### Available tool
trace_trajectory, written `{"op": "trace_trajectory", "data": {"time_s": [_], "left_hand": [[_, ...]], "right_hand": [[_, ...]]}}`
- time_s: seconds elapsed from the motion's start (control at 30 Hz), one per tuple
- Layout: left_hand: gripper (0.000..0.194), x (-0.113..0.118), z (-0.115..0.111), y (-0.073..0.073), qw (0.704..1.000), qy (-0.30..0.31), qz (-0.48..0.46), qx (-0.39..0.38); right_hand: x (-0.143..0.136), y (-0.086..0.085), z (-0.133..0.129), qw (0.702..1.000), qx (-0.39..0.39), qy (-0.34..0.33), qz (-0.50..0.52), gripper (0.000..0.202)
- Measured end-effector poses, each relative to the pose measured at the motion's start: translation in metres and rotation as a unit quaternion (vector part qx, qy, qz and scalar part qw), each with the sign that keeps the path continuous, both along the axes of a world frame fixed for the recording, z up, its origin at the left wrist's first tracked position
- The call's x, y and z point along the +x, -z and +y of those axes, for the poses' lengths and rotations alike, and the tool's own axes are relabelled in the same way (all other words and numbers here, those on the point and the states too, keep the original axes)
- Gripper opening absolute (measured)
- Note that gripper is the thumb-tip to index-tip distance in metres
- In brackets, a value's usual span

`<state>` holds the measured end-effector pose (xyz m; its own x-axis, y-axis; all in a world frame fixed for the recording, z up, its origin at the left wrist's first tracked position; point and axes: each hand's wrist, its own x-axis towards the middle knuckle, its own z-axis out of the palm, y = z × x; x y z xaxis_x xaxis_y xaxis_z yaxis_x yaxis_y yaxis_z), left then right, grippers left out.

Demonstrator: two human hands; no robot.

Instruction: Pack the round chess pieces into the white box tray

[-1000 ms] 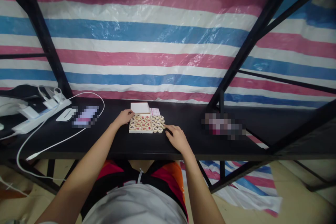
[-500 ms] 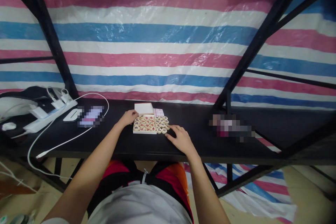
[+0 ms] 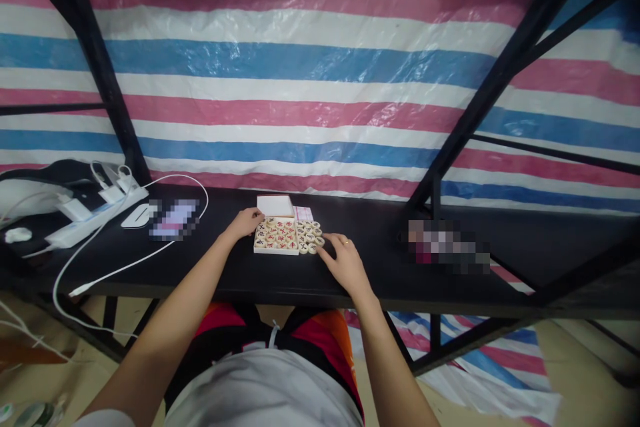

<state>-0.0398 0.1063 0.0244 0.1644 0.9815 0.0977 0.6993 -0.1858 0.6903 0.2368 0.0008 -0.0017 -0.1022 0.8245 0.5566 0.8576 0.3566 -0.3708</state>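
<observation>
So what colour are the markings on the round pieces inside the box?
The pieces in the box have mostly red markings, some dark: head view.

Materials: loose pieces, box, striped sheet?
Loose pieces: wood or plastic, can't tell; cream, smooth-looking discs with dark characters.
Box: probably cardboard, matte white; flat, thin walls, though plastic isn't ruled out.
Striped sheet: likely plastic, glossy; bright glints along its creases.
</observation>
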Motion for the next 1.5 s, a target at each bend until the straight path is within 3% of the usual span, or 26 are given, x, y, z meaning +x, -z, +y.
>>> {"op": "trace_trajectory", "data": {"time_s": [0.1,0.23,0.37,0.5,0.67,1.07,1.3,1.4,1.5], "left_hand": [[0.025,0.001,-0.002,-0.001,1.0,-0.005,-0.001,-0.001],[0.025,0.001,-0.002,-0.002,1.0,-0.005,-0.004,-0.002],[0.023,0.0,0.0,-0.001,1.0,-0.007,-0.008,0.0],[0.022,0.001,0.0,-0.001,1.0,-0.01,-0.008,-0.001],[0.022,0.0,-0.001,-0.002,1.0,-0.002,-0.009,0.002],[0.023,0.0,0.0,0.0,1.0,-0.004,-0.005,-0.001],[0.022,-0.001,0.002,0.002,1.0,-0.001,-0.007,0.0],[0.022,-0.001,0.001,0.001,1.0,-0.002,-0.003,-0.002],[0.021,0.0,0.001,0.001,1.0,-0.003,0.002,-0.001]], "right_hand": [[-0.028,-0.01,-0.008,0.998,0.037,-0.051,0.004,0.027],[-0.083,-0.024,-0.011,0.985,0.023,-0.164,-0.052,0.022],[-0.124,-0.032,0.003,0.981,0.005,-0.166,-0.097,0.016],[-0.137,-0.032,0.018,0.981,-0.038,-0.166,-0.099,0.01],[-0.138,-0.029,0.022,0.981,-0.07,-0.176,-0.042,0.005],[-0.133,-0.019,0.023,0.974,-0.042,-0.219,0.037,0.01],[-0.127,-0.031,0.011,0.955,-0.01,-0.267,0.131,0.022],[-0.1,-0.033,0.003,0.95,0.01,-0.229,0.214,0.014],[-0.053,-0.022,0.003,0.934,0.007,-0.119,0.337,0.014]]}}
